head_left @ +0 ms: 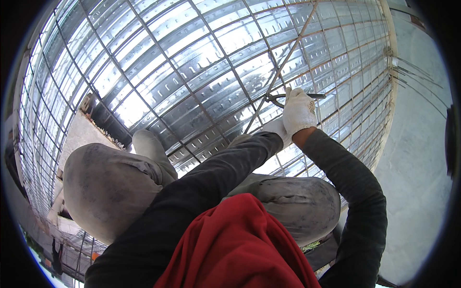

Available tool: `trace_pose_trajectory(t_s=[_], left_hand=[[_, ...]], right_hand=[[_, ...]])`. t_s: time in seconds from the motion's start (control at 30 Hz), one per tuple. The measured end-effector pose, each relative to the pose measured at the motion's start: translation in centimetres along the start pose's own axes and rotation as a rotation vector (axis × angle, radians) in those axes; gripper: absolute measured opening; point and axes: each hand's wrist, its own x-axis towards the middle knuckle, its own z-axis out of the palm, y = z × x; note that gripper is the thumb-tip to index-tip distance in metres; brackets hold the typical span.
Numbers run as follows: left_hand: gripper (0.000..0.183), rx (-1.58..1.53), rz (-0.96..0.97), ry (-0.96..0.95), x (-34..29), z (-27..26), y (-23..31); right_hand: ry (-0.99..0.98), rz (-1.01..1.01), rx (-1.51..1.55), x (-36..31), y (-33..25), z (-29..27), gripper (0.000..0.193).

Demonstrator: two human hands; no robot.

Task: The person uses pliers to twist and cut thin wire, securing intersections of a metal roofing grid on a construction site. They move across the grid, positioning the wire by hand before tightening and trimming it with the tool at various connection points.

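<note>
My right hand, in a white glove, is closed round the dark handles of a pair of pincers. The jaws of the pincers meet a crossing of steel bars, where a diagonal rebar runs over the rebar mesh. Just below and left of it, my left hand, gloved too, reaches in with its wrist beside the right one. Its fingers are mostly hidden, so whether they hold anything does not show. Shiny ribbed metal decking lies under the mesh.
My bent knees and a red cloth fill the near part. At left, a pale concrete block stands beside a dark gap in the decking. Loose bar ends jut out at right over a pale grey surface.
</note>
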Motion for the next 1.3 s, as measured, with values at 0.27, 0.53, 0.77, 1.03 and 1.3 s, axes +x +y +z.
trace_pose_trajectory(t_s=[0.27,0.53,0.77,1.03,1.3], left_hand=[[0.039,-0.175,0.091,-0.035,2.0,4.2,0.6],[0.037,-0.127,0.118,-0.019,2.9,7.3,1.8],[0.05,-1.431,-0.285,-0.224,-0.9,2.8,2.3],[0.058,-1.696,-0.357,0.02,2.1,1.2,-5.2],[0.028,-1.929,-0.341,0.26,6.5,0.4,-0.9]], right_hand=[[-0.106,0.031,-0.005,0.0,-0.5,-0.2,0.052],[-0.073,-0.344,-0.23,2.7,2.2,-2.6,0.032],[-0.124,-0.136,0.383,5.6,6.9,5.1,0.026],[-0.892,0.014,1.524,1.2,3.2,6.0,0.021],[-1.15,0.199,2.115,-1.8,4.0,6.9,0.02]])
